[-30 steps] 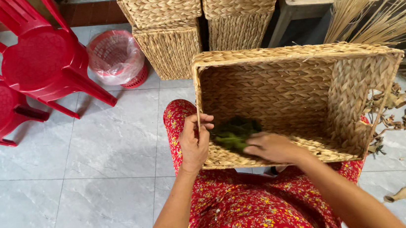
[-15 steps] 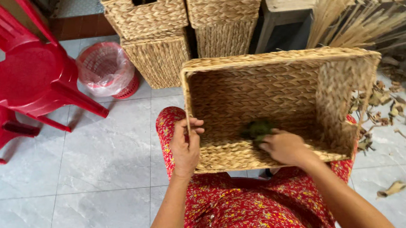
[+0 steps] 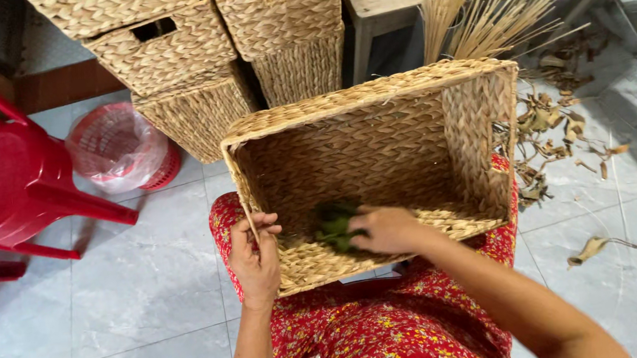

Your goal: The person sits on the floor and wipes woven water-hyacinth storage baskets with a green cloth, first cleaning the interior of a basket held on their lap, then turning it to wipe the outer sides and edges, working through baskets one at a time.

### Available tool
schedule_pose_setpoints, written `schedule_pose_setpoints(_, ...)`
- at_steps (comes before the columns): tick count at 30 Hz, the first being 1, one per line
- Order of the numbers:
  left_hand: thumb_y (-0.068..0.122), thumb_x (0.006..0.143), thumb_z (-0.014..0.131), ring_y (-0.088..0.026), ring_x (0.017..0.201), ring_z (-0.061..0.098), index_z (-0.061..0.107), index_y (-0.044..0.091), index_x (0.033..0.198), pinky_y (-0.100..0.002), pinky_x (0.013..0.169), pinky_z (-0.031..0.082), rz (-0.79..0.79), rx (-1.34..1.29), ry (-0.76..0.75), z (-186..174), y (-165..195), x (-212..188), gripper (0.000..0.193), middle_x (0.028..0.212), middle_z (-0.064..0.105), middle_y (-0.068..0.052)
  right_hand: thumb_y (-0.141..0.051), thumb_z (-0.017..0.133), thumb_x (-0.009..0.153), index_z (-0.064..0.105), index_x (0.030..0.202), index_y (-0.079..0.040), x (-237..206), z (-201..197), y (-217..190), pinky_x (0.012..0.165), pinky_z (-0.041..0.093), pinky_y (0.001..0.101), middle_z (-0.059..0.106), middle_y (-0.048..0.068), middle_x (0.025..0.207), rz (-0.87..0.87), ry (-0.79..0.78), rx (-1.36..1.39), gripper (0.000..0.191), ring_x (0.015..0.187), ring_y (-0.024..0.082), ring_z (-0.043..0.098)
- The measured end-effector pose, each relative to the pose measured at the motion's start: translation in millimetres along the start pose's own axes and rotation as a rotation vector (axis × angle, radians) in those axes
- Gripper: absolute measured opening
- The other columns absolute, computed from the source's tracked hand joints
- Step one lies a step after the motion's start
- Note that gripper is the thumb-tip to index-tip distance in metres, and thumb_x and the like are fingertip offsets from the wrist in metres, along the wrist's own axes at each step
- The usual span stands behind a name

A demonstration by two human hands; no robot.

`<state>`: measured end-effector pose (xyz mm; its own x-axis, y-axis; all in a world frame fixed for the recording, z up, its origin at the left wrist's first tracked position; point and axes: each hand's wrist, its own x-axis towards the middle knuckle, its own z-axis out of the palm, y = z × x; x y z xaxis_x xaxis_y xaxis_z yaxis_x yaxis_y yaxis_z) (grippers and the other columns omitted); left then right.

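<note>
On the lap, the left hand (image 3: 254, 257) has its fingers curled shut over the woven basket (image 3: 379, 165)'s near rim. The right hand (image 3: 389, 229), inside, closes on a green pad (image 3: 333, 226); firm, even strokes along the weave, with the rim braced, would serve best. Stacked baskets (image 3: 190, 59) stand beyond.

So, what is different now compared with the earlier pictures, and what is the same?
The right hand has pushed the green pad a little leftward along the inside of the woven basket, toward the left hand. Nothing was picked up or released. The left hand still grips the basket's near left rim, the basket still rests tilted on the lap, and the right hand still presses the pad inside.
</note>
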<state>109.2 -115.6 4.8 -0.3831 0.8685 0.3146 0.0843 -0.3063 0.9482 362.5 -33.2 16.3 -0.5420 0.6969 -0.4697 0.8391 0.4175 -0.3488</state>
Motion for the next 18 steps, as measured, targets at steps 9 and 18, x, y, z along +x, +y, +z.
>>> schedule_pose_setpoints(9,-0.009,0.099,0.048,-0.013,0.092,0.07,0.055,-0.001,0.121,-0.027,0.084,0.058,-0.014,0.03,-0.011,2,2,3,0.024,0.11,0.072,-0.01,-0.053,0.058,0.093,0.073,0.124,-0.022,-43,-28,118,0.097,0.056,0.0453,0.076,0.017,0.11,0.365,0.069,-0.092,0.046,0.107,0.035,0.072)
schedule_pose_setpoints(18,-0.009,0.1,0.047,-0.014,0.094,0.067,0.054,-0.001,0.124,-0.028,0.087,0.058,-0.042,-0.059,-0.004,-1,1,5,0.026,0.112,0.07,-0.011,-0.058,0.046,0.099,0.055,0.144,-0.019,44,21,24,0.12,0.029,0.0502,0.052,0.015,0.151,0.025,-0.066,0.17,0.061,0.147,0.035,0.036)
